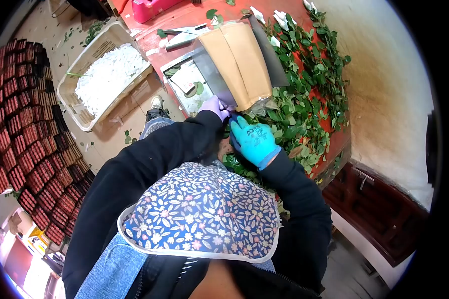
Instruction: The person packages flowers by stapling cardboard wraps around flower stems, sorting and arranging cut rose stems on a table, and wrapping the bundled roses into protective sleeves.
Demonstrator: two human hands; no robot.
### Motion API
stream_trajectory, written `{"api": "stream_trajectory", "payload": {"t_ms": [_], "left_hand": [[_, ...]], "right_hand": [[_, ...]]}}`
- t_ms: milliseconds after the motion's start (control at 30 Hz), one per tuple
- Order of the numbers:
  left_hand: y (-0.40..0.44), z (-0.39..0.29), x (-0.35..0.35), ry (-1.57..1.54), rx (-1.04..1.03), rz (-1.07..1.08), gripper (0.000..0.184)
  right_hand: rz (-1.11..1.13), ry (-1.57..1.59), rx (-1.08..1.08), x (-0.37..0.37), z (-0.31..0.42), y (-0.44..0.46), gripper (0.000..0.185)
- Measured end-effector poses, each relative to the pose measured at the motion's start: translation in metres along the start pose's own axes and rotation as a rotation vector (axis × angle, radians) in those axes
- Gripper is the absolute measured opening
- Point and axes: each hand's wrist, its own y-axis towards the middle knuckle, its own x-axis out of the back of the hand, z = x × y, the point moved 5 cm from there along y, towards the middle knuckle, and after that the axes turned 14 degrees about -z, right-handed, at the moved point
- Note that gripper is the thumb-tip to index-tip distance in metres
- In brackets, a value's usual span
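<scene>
A tan cardboard wrap [236,62] lies over dark grey sheets [210,74] on the red table, and clear plastic [261,106] shows at its near end. My left hand [215,107], in a purple glove, is closed at the near corner of the grey sheet and seems to pinch it. My right hand [254,140], in a teal glove, is right beside it with its fingers curled. What those fingers hold is hidden. Leafy rose stems [304,99] spread to the right of the wrap; several white-covered heads [284,21] show at the far end.
A metal tray [184,102] with leaves and a white card is left of the wrap. A plastic basket [65,92] of white netting stands on the floor. Stacked dark red bundles [30,144] line the left. A pink holder [152,9] sits on the table's far side.
</scene>
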Motion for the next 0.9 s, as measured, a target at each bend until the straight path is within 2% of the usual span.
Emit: {"api": "stream_trajectory", "payload": {"t_ms": [100,167,233,300,367,433,500,567,600,633,700,767,800,833,900], "left_hand": [[0.003,0.004,-0.003,-0.02,-0.025,0.027,0.031],[0.0,0.004,0.009,0.23,-0.187,0.024,0.026],[-0.019,0.002,0.02,0.064,-0.121,0.34,0.02],[-0.034,-0.004,0.015,0.001,-0.303,0.327,0.025],[-0.031,-0.007,-0.002,0.022,-0.257,0.369,0.031],[-0.023,-0.011,-0.02,0.252,-0.231,0.41,0.032],[-0.019,-0.008,-0.038,0.194,-0.228,0.41,0.034],[-0.015,-0.001,-0.051,0.055,-0.197,0.489,0.032],[-0.012,0.019,-0.065,-0.244,-0.202,0.545,0.03],[-0.017,0.008,-0.037,-0.206,0.011,0.609,0.031],[-0.015,0.012,-0.011,-0.182,0.287,0.74,0.035],[-0.011,0.001,0.021,-0.182,0.184,0.819,0.032],[-0.004,-0.008,0.044,-0.235,0.197,0.716,0.031],[0.003,-0.014,0.064,-0.289,0.207,0.614,0.03],[0.042,-0.02,0.1,-0.311,0.098,0.321,0.029]], "right_hand": [[0.059,-0.024,-0.006,-0.012,-0.014,-0.002,0.032],[0.073,-0.028,0.003,-0.012,-0.015,-0.004,0.032],[0.025,-0.018,0.009,-0.014,-0.013,-0.009,0.033],[0.047,-0.005,-0.02,-0.015,-0.014,-0.006,0.033],[0.063,0.002,-0.054,-0.012,-0.013,-0.004,0.033],[-0.007,-0.035,-0.058,-0.008,-0.011,-0.006,0.033],[0.038,-0.013,-0.108,-0.005,-0.006,-0.009,0.038],[-0.018,0.088,-0.205,0.012,-0.001,-0.008,0.028],[-0.086,0.256,-0.266,0.023,0.004,-0.01,0.026],[-0.092,0.341,-0.289,0.022,0.007,-0.019,0.03],[-0.066,1.369,-0.75,-0.018,0.019,-0.039,0.038],[-0.159,1.84,-1.139,-0.066,0.027,-0.06,0.046],[-0.144,1.935,-1.164,-0.071,0.023,-0.066,0.048],[-0.31,2.202,-1.223,-0.111,0.025,-0.081,0.048],[-0.767,2.566,-1.076,-0.14,0.027,-0.084,0.048]]}}
